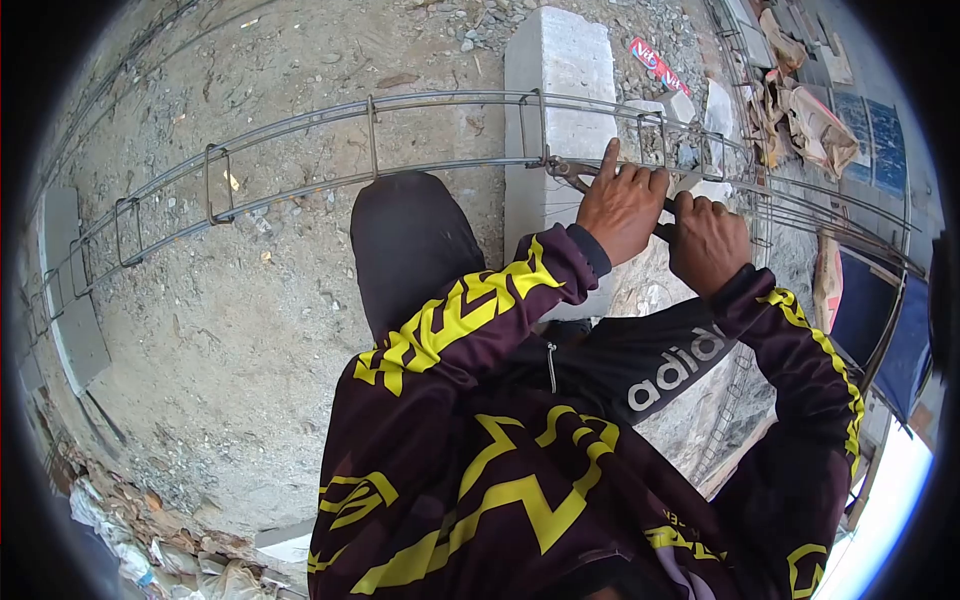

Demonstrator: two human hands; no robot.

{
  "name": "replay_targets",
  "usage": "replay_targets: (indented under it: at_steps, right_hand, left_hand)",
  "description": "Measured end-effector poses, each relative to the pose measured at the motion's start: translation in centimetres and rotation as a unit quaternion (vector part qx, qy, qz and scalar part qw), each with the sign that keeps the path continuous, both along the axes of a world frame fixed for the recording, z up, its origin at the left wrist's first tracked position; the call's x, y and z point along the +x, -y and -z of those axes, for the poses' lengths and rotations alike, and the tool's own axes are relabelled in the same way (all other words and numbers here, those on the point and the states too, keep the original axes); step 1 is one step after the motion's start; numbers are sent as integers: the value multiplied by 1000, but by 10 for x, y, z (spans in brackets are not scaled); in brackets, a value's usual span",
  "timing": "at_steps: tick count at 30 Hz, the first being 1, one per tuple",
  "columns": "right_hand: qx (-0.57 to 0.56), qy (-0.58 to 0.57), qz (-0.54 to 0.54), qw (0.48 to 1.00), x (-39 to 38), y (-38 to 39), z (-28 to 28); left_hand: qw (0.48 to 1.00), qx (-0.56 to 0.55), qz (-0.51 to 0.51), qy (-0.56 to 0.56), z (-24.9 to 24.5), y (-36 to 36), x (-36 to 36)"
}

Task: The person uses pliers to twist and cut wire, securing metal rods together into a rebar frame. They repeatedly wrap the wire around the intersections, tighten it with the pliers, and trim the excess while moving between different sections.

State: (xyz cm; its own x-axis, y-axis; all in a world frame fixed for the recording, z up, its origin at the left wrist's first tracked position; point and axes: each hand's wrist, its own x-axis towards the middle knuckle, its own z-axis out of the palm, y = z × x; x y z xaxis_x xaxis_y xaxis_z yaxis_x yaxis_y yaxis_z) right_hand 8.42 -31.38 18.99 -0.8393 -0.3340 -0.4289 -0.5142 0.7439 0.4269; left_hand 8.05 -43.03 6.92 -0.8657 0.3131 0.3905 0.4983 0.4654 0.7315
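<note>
A pair of pincers [570, 171] has its metal jaws at a corner where a square stirrup meets the lower bar of a long rebar cage [300, 182]. My left hand [622, 205] is closed over the pincers near the jaws, index finger stretched out along the bars. Beside it, my right hand [708, 242] grips the black handle ends in a closed fist. The parts of the handles under my fingers are hidden. Whether tie wire sits in the jaws is too small to tell.
A pale concrete block [560, 60] lies beneath the cage; another grey block [75, 290] is under its left end. Several loose bars [840, 225] run off to the right. Torn paper sacks [815, 125] and a red wrapper [655, 62] lie on stony ground.
</note>
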Motion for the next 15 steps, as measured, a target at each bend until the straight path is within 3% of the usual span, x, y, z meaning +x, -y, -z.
replay_targets:
  at_steps: [1, 3, 5, 6, 7, 9, 10, 11, 12, 14, 15]
  right_hand:
    - [-25, 30, 16, 999, -3, 0, -2]
    - [-85, 179, 171, 965, -11, 1, 0]
    - [-142, 396, 420, 805, -21, 1, 1]
    - [-166, 418, 537, 713, -18, -10, 7]
    - [-200, 428, 582, 662, -18, -14, 8]
    - [-227, 431, 583, 650, -18, -15, 4]
    - [-225, 417, 544, 692, -20, -8, -5]
    - [-191, 338, 477, 788, -16, -1, -10]
    - [-62, 265, 237, 933, -16, 9, -19]
    - [-96, 31, 99, 990, 20, 22, -24]
    - [-71, 26, 73, 994, 34, 25, -15]
  left_hand:
    - [999, -15, -32, -35, -2, 2, 7]
    - [994, -43, -59, -85, -3, 3, 17]
    - [997, 2, -19, -69, 1, 3, 19]
    - [998, 24, 0, -59, 5, 3, 21]
    - [998, 39, 3, -56, 12, 4, 19]
    - [994, 80, 59, -55, 21, 2, 16]
    - [989, 98, 91, -59, 23, 3, 9]
    - [984, 116, 122, -55, 21, 5, 4]
    - [983, 94, 150, -42, 23, 4, 3]
    - [978, 53, 201, -23, 25, 2, -2]
    - [972, 65, 223, -17, 24, 3, -5]
